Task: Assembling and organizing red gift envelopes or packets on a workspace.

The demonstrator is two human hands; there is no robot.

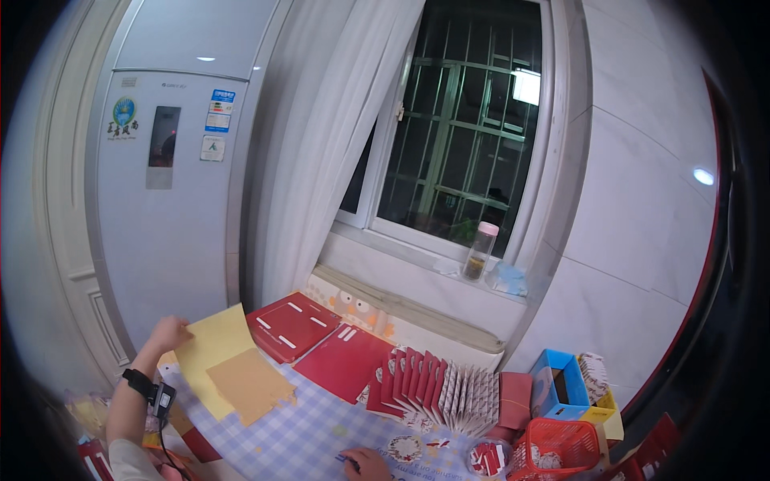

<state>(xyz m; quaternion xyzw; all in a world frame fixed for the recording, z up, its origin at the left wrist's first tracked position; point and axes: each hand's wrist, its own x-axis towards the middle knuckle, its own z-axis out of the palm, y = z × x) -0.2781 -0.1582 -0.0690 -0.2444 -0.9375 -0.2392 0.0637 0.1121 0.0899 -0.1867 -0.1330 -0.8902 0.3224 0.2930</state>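
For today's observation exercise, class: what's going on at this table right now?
A person works at a checked-cloth table. Their left hand holds up a yellow paper sheet by its edge, with a darker cut piece lying against it. Their right hand rests low on the table with something small and blue at its fingertips. Flat red cards, a fanned row of red cards and a red basket lie nearby.

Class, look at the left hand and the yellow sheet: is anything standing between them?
No. The left hand already touches the yellow sheet at its upper left edge; nothing visible lies between them.
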